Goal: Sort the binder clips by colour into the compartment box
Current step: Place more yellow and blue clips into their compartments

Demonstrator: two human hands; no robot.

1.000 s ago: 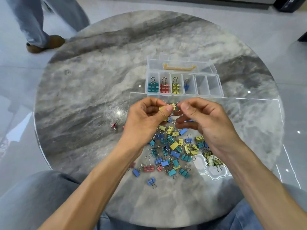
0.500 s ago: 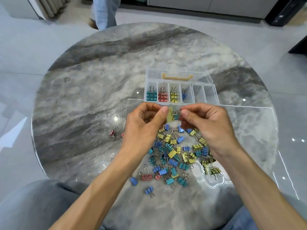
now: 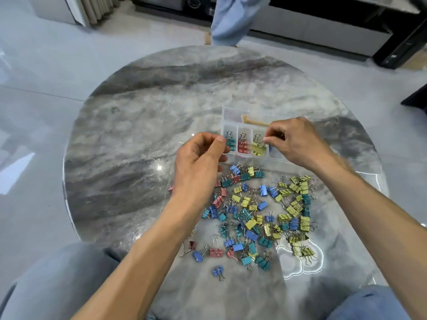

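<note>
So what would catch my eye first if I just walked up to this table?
Probably the bright heap of binder clips, teal, red, yellow and blue, strewn over the near side of the round marble table. Just beyond it stands a clear compartment box with teal, red and yellow clips already sorted. The right hand hovers over the box beside the yellow clips, and the left hand is raised by its left end.
</note>
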